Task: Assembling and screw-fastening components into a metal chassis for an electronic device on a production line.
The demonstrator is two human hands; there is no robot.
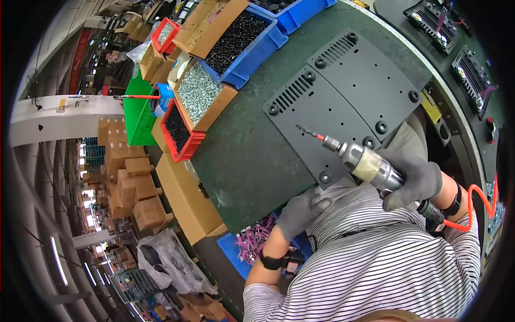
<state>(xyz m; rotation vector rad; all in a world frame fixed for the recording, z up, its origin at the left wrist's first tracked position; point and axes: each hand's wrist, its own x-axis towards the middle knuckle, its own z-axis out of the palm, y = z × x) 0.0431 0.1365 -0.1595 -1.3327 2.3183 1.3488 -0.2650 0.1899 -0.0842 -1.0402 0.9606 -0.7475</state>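
Observation:
My right hand (416,180), in a grey glove, is wrapped round a pneumatic screwdriver (370,166). The tool's bit points up and left over two dark grey metal panels lying side by side. A left panel (322,118) and a right panel (370,80) both have slots, small holes and round black feet. The bit appears above the left panel; I cannot tell whether it touches. My left hand (303,214), also gloved, is by the near edge of the bench, close to the left panel's near corner. Its thumb shows, but the other fingers are mostly hidden.
Left of the green bench top (241,166) stand a blue bin of black parts (273,37), a carton of silver screws (217,107) and a red bin of black screws (196,145). A blue tray (230,247) holds purple-and-metal pieces. An orange air hose (475,190) trails right.

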